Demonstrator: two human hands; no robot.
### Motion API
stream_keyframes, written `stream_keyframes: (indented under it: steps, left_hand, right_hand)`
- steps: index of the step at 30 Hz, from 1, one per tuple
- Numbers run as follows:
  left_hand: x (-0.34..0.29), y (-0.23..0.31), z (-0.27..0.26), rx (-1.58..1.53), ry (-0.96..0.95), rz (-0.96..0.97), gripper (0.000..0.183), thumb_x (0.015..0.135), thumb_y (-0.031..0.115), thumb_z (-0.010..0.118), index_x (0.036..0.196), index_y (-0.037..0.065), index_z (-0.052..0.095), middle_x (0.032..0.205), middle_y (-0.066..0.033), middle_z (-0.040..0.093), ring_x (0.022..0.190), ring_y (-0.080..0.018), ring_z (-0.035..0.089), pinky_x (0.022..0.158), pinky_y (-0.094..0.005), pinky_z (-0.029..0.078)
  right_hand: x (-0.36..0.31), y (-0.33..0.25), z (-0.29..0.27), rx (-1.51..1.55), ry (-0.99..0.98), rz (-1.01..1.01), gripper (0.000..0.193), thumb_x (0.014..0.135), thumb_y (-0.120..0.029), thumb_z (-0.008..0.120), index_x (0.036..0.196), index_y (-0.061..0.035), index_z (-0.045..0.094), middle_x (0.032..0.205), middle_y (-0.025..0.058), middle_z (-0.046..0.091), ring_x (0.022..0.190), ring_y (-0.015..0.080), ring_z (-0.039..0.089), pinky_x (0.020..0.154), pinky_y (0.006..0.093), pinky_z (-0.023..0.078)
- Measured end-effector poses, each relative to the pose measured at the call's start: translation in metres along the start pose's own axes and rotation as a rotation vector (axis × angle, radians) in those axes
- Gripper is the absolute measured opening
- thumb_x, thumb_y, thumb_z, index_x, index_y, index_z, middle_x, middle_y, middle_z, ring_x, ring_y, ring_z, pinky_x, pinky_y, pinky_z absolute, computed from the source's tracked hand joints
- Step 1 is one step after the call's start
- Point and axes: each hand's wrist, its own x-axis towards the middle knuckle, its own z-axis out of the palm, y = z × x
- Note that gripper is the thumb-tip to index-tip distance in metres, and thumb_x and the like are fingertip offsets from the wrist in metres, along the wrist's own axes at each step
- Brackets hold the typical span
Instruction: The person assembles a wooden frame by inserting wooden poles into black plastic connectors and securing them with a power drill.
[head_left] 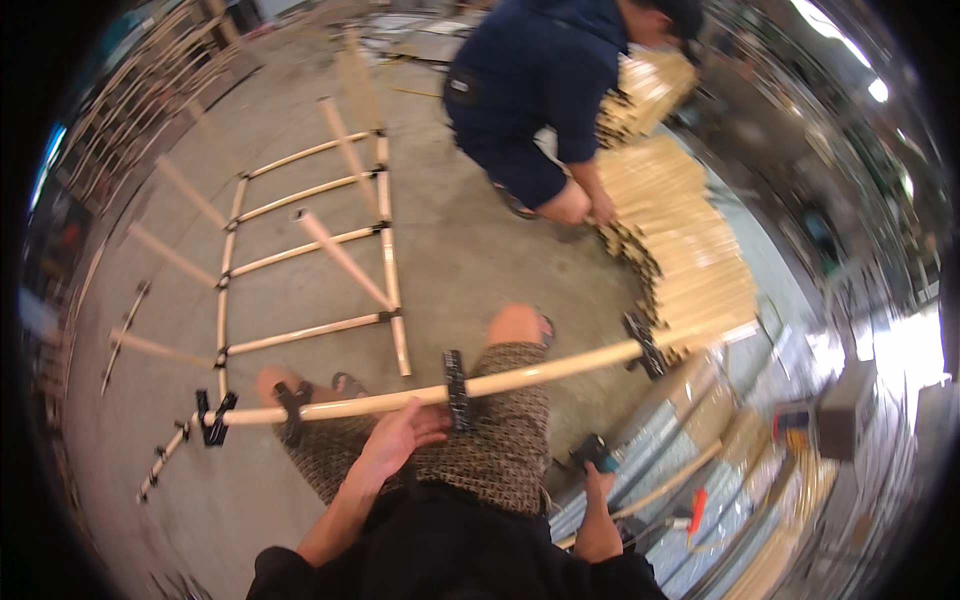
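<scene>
Concrete floor [470, 250], workshop. Largest item first: ladder-like frame [310, 250] of pale tubes lies flat ahead of you, two side rails with four rungs already joined at black connectors; several loose tubes lie across and beside it, not yet tied in. To the right, a big stack of cut tubes [690, 250], where another person [540, 90] in dark blue crouches, hands at the stack's edge. Across your knees sits the long tube [520, 378], carrying four black clamps: one at its left end, one near your left knee, one mid-length [456, 388], one toward the right end. Your left hand [400, 440] rests under the tube, fingers loosely open, touching rather than gripping. Your right hand [598, 500] is closed around a small dark tool [592, 455] down by your hip. Judgement: the frame looks partly built, this tube not yet attached.
</scene>
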Motion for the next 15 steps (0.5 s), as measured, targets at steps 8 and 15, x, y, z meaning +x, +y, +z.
stream_keyframes:
  steps: [8,15]
  left_hand:
    - [-0.007,0.148,-0.031,0.714,0.233,0.469,0.035,0.094,0.022,0.064,0.117,-0.004,0.063,0.108,-0.0101,0.069,0.096,-0.0156,0.065,0.08,-0.0314,0.053]
    - [0.133,0.205,-0.111,0.833,0.866,0.812,0.054,0.081,0.033,0.077,0.117,-0.002,0.059,0.107,-0.0158,0.068,0.098,-0.0269,0.068,0.083,-0.0385,0.052]
  right_hand:
    - [-0.018,-0.05,-0.025,0.131,-0.113,0.179,0.05,0.07,-0.027,0.079,0.103,0.0038,0.057,0.081,0.0164,0.062,0.048,0.0284,0.058,0.04,0.0404,0.047]
    - [-0.031,-0.072,-0.037,0.117,-0.192,0.273,0.067,0.067,-0.03,0.082,0.111,0.006,0.047,0.09,0.0253,0.063,0.057,0.0335,0.063,0.045,0.0423,0.052]
